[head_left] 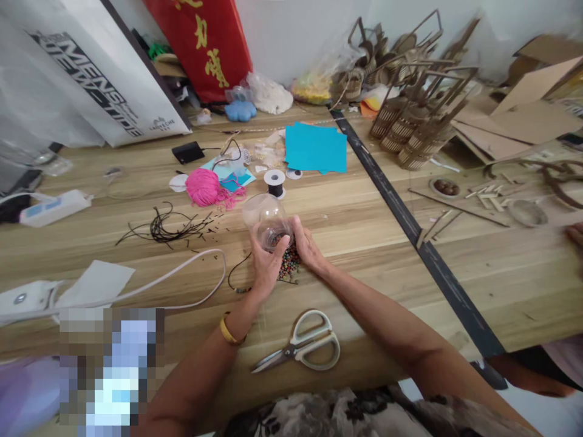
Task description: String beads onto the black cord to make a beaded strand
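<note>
Left hand (265,258): curled, thumb and fingers closed around a clear container (273,221) above the tabletop (364,267). Right hand (307,246): partly cupped beside colored beads (289,261); contact unclear. Bare wood extends right of the hands to a black strip (387,188). Far left, a bag (91,73) reads "MENS".

Your clear plastic cup (263,212) is smooth and glossy, and the small beads (289,262) by it catch a slight shine. You have scissors (300,350) with bright metal blades and smooth, pale handles that look plastic. The table (364,267) shows a wood-grain top with a soft sheen. Your pink yarn (203,186) looks matt and fibrous, the blue sheets (315,147) flat and matt, the open box (514,121) dull brown cardboard.
</note>
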Motion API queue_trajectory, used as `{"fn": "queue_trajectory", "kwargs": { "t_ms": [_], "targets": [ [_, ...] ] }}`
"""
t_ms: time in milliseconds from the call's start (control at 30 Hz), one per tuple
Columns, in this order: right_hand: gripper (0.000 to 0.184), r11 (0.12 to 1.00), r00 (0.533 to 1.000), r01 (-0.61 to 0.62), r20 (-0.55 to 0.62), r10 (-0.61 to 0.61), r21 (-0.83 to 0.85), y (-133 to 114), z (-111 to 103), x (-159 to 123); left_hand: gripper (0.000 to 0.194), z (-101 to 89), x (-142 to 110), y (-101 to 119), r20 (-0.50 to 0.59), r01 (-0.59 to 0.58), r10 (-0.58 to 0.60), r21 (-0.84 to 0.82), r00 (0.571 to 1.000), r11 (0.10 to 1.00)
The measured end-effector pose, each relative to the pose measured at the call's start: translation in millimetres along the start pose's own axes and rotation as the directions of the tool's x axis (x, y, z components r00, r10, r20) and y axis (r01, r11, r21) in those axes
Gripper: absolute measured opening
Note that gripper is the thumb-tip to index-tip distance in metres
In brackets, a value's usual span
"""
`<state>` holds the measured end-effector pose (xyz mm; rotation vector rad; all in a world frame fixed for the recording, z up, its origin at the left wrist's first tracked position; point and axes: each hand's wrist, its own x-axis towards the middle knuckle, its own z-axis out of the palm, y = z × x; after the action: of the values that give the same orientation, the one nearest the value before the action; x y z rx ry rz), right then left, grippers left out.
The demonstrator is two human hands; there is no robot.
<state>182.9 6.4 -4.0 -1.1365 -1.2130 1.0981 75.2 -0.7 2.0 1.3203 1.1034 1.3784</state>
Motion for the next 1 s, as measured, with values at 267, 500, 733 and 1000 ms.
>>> {"fn": "queue_trajectory", "kwargs": {
  "t_ms": [267, 500, 733, 1000],
  "targets": [
    [0.069, 0.999, 0.999, 0.036, 0.020, -0.035, -0.023, -0.1, -1.0, -0.1, 0.061, 1.0, 1.1, -1.0, -0.018, 0.014, -0.013, 0.015, 1.000, 1.000],
    [0.073, 1.000, 0.999, 0.020, 0.033, -0.020, -0.019, -1.8, -1.2, -0.5, 0.061, 1.9, -1.0, -2.0, -0.017, 0.049, -0.049, 0.002, 0.999, 0.999],
    [0.070, 0.999, 0.999, 0.028, 0.037, -0.027, -0.040, 0.1, -0.5, -1.4, 0.056, 2.6, -2.7, 0.0, -0.016, 0.049, -0.050, -0.049, 0.999, 0.998],
    [0.067, 0.996, 0.999, 0.046, 0.025, -0.044, -0.077, 4.4, 0.4, -2.2, 0.058, 1.7, -3.0, 3.3, -0.025, 0.018, -0.020, -0.088, 0.999, 0.996]
  ]
}}
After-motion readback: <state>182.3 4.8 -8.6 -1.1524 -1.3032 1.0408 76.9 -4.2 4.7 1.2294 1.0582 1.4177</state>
